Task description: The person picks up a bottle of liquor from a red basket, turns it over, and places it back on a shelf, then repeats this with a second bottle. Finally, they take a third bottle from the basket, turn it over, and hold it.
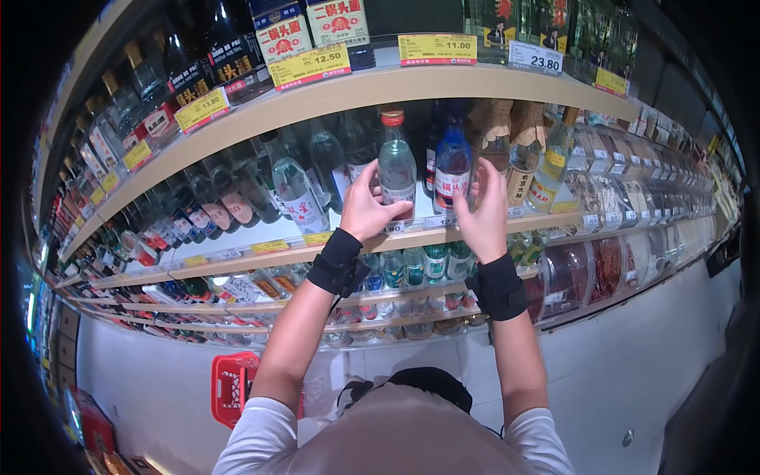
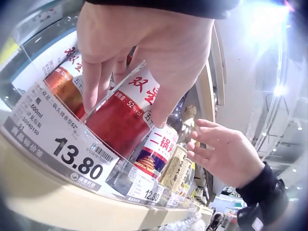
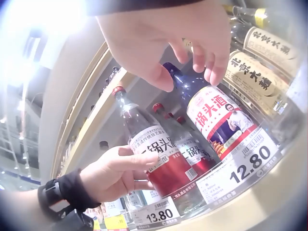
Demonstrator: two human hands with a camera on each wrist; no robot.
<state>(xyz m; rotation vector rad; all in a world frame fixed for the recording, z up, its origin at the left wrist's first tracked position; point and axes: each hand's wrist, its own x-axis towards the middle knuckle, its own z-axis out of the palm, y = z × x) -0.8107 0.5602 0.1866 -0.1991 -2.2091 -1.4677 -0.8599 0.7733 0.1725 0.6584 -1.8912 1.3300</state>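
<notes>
The left hand (image 1: 369,207) grips a clear bottle with a red cap (image 1: 396,162) around its lower half; in the right wrist view its thumb lies across the label of that bottle (image 3: 166,168). Beside it on the shelf stands a blue bottle (image 1: 453,170) with a white and red label. Around the blue bottle's right side is the right hand (image 1: 484,212), fingers spread and slightly bent; in the right wrist view the hand (image 3: 168,38) hovers near the neck of the blue bottle (image 3: 211,110), with a gap at the fingers.
Other bottles (image 1: 297,190) stand left of the hands, and yellow-labelled bottles (image 1: 550,170) to the right. An upper shelf edge (image 1: 380,85) with price tags runs above the hands. Lower shelves hold more bottles. A red basket (image 1: 229,388) is on the floor.
</notes>
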